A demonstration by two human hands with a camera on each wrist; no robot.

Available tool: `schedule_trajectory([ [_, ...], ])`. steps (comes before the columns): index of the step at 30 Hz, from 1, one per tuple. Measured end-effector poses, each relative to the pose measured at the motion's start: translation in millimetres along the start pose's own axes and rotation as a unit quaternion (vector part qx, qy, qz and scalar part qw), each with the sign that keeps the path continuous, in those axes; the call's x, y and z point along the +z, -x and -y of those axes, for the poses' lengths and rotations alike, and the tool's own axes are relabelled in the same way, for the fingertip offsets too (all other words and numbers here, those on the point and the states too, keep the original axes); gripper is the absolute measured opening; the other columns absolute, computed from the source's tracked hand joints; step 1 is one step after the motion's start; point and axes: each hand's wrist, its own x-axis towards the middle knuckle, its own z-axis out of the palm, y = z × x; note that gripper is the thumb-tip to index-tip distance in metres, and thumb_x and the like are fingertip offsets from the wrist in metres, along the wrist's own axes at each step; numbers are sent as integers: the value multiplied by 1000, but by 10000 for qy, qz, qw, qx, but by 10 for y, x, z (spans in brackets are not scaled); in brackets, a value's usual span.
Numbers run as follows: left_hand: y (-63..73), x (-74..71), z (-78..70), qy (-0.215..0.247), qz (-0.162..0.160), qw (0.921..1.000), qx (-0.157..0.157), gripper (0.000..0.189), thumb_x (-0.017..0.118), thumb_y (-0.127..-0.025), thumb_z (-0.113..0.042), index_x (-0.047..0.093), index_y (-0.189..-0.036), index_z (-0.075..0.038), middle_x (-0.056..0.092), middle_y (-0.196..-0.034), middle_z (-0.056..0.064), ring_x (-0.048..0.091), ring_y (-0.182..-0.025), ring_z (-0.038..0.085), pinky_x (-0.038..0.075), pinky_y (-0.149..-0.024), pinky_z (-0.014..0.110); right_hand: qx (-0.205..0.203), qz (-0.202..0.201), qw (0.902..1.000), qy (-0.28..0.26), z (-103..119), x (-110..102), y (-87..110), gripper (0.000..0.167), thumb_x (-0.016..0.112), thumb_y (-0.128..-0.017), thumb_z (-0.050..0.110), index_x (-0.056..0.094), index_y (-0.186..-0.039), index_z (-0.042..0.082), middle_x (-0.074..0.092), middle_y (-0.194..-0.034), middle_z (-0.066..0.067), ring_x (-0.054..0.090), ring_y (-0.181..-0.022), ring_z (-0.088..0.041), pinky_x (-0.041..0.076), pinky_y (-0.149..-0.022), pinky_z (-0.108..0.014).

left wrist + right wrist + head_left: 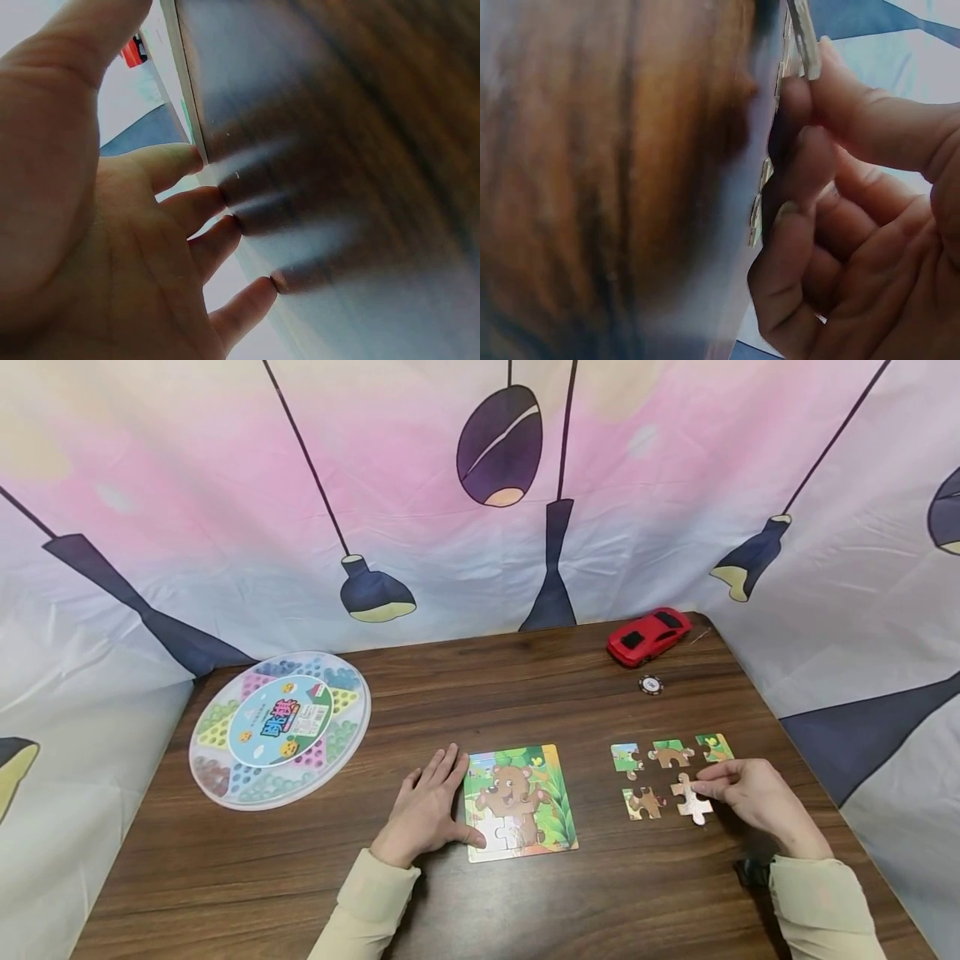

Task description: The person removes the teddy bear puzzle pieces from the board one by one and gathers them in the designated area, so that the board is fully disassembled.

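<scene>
Lower right, the right hand (763, 800) pinches a piece (692, 807). Lower centre, the left hand (424, 810), grasping nothing, likely steadies the puzzle (525, 787).

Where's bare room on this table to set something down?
The brown wooden table is bare at the back, between the round plastic game box and the red toy car, and in a narrower strip between the square bear puzzle and the loose colourful puzzle pieces. It is crowded where the right hand pinches one among them.
</scene>
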Motion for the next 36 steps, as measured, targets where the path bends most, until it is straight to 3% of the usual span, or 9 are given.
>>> schedule_trajectory([
  [5,1,-1,1,-6,-1,10000,7,123,80,-58,-66,30,-153,-7,19,-160,13,17,-147,29,25,-108,56,-15,-199,9994,288,9,18,-3,24,70,-90,26,74,-98,4,71,-101,-15,63,-91,-27,46,-72,-37],
  [12,2,-5,-2,2,25,10000,4,123,80,-58,-65,30,-153,-7,19,-160,13,16,-147,29,24,-109,56,98,-100,9995,270,26,10,-18,24,70,-90,25,73,-100,3,69,-108,-20,62,-97,-33,47,-75,-42],
  [22,-1,-11,-2,26,62,10000,-20,122,80,-59,-65,29,-153,-7,18,-160,13,16,-147,29,24,-109,55,57,-252,9984,496,41,21,-30,39,75,-83,40,73,-94,2,69,-80,-1,62,-80,-21,48,-70,-40],
  [36,11,-15,4,58,59,10000,30,121,81,-59,-63,30,-153,-6,20,-160,14,17,-147,31,25,-108,56,135,-195,9984,512,52,33,-43,30,75,-85,32,72,-94,3,67,-80,0,61,-79,-21,48,-71,-42],
])
